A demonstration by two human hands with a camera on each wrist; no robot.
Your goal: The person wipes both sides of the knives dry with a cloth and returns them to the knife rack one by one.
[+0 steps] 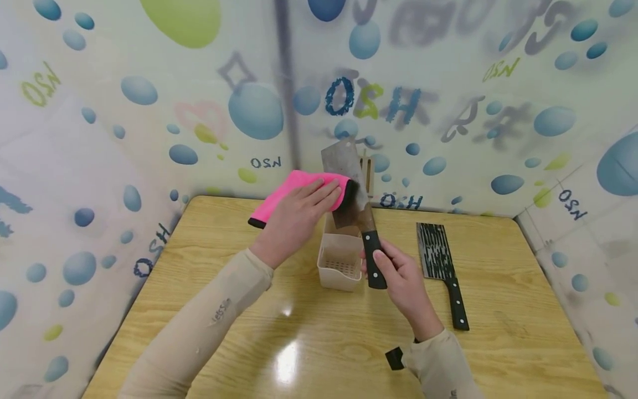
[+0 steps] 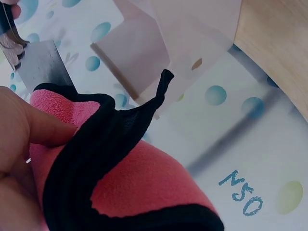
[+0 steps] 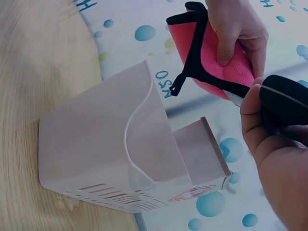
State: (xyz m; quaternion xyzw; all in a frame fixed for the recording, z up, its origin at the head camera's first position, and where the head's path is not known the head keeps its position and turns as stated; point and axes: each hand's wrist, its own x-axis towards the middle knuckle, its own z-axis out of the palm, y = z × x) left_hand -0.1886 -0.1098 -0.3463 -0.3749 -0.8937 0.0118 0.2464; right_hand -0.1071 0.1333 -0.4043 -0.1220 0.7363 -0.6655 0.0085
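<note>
Filling the background: white wall sheeting [image 1: 309,50] printed with blue and green dots plus OSN lettering. Pale wood-grain surface [image 1: 498,354] runs in front of it, glossy, light reflecting near the middle. On it, toward the back, stands a pale beige plastic holder [image 1: 340,281], upright, curved front rim, holes in the bottom, slots low in a side. Wide metal cleaver [image 1: 361,213] with black riveted handle is held up off the surface, blade tip toward the wall, overlapping the holder in the head view. Second cleaver [image 1: 440,263], streaked black-and-silver blade, black handle, lies flat to the right of the holder, well apart, handle toward the person. Bright pink cloth [image 1: 284,194] with black binding is up against the blade of the wide one, loose end trailing left. Left grip [image 1: 299,213] has the cloth pinched, thumb one side, fingers laid along the other. Right grip [image 1: 402,277] is clenched round the raised cleaver's handle, thumb across it. Small black square piece [image 1: 394,358] sits just beside the right cuff; can't tell what it belongs to.
</note>
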